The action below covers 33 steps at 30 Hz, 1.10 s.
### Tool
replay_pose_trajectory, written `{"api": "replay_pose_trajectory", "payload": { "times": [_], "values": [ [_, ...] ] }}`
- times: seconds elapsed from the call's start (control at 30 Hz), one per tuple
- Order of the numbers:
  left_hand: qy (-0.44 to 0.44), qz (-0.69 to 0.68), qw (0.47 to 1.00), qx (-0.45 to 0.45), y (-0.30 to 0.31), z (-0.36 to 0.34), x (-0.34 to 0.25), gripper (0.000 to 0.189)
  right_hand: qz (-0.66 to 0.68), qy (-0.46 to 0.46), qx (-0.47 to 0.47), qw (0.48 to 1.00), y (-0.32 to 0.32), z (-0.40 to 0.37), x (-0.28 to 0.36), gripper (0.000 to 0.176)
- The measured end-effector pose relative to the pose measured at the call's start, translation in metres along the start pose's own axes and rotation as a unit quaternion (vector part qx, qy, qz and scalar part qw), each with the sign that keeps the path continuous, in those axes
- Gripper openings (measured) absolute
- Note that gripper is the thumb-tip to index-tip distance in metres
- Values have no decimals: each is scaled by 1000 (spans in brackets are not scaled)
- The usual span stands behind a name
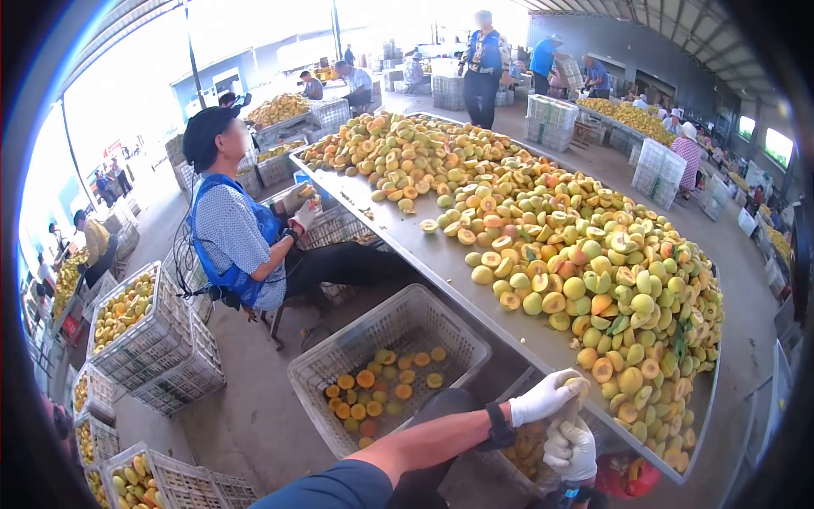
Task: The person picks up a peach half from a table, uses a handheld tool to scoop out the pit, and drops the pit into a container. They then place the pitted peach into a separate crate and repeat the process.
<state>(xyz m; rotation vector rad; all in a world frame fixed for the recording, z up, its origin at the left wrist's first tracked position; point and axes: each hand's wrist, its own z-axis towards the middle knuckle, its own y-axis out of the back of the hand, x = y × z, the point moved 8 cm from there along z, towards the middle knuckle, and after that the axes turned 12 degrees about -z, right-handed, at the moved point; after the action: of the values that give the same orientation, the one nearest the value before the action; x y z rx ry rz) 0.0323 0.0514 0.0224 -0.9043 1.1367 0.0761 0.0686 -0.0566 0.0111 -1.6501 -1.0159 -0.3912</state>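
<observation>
My left hand (543,399), in a white glove, pinches a yellow fruit piece (578,386) over the near edge of the metal table (428,242). Just below it, my right hand (571,448), gloved too, is closed with its fingers curled; what it holds, if anything, is hidden. A large heap of yellow-green fruit (585,280), much of it halved, covers much of the tabletop. Left of my forearm, a grey crate (309,373) on the floor contains fruit halves (373,394) with orange insides. Under my hands, another crate holds fruit pieces (527,445), partly hidden.
A seated co-worker in a blue vest (229,216) works at the table's left side. Stacked crates (157,339) of fruit stand at the left. A red object (632,477) lies beneath the table's near corner. Other people and fruit-laden tables are farther back.
</observation>
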Motion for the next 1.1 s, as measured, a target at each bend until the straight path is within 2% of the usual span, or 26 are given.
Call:
{"api": "replay_pose_trajectory", "payload": {
  "times": [0.1, 0.13, 0.2, 0.23, 0.37, 0.53, 0.6, 0.67, 0.7, 0.73, 0.8, 0.87, 0.9, 0.97, 1.0, 1.07, 1.1],
  "values": [
    [41, 108, 993, -1, 2, 2, 5, 41, -42, -4, -25, 999, 1, -6, -2, 8],
    [43, 107, 993, -1, 2, 3, 3, 41, -70, 1, -41, 997, 3, -7, -1, 7],
    [106, 130, 986, 21, 0, 5, 11, 40, -70, 0, -55, 996, 6, -10, -1, 6],
    [103, 134, 985, 31, -2, 6, 12, 41, -54, -2, -46, 997, 7, -11, -2, 6],
    [111, 128, 983, 70, -7, 8, 22, 46, 5, -3, -8, 1000, 11, -17, -8, 7],
    [126, 130, 980, 87, -15, 11, 31, 43, 53, 2, 30, 998, 13, -25, -10, 6],
    [122, 66, 986, 97, -23, 11, 30, 40, 65, 4, 38, 997, 14, -27, -11, 7],
    [166, 13, 983, 77, -31, 2, 35, 38, 51, 18, 14, 998, 17, -28, -10, 8],
    [154, 3, 988, 25, -26, 3, 41, 39, 21, 22, -28, 999, 20, -28, -11, 7],
    [141, -6, 990, -27, -21, 4, 44, 40, 24, 23, -31, 999, 16, -28, -11, 7],
    [166, 25, 985, -48, -16, 6, 54, 43, -75, 21, -128, 989, 25, -29, -10, 6],
    [173, 57, 983, -34, -14, 8, 56, 45, -69, 17, -118, 990, 29, -30, -9, 6],
    [175, 57, 982, -35, -12, 10, 57, 45, -26, 19, -68, 997, 23, -31, -7, 6],
    [121, 56, 991, -6, -16, 15, 54, 39, 60, 13, 10, 998, 14, -34, -7, 6],
    [126, 54, 990, -7, -16, 15, 53, 39, 64, 11, 7, 998, 17, -34, -8, 6],
    [142, 43, 987, 57, -25, 15, 45, 39, 113, 14, 62, 992, 12, -33, -9, 9],
    [161, 64, 983, 50, -24, 15, 44, 38, 134, 21, 87, 987, 10, -31, -10, 12]
  ]
}}
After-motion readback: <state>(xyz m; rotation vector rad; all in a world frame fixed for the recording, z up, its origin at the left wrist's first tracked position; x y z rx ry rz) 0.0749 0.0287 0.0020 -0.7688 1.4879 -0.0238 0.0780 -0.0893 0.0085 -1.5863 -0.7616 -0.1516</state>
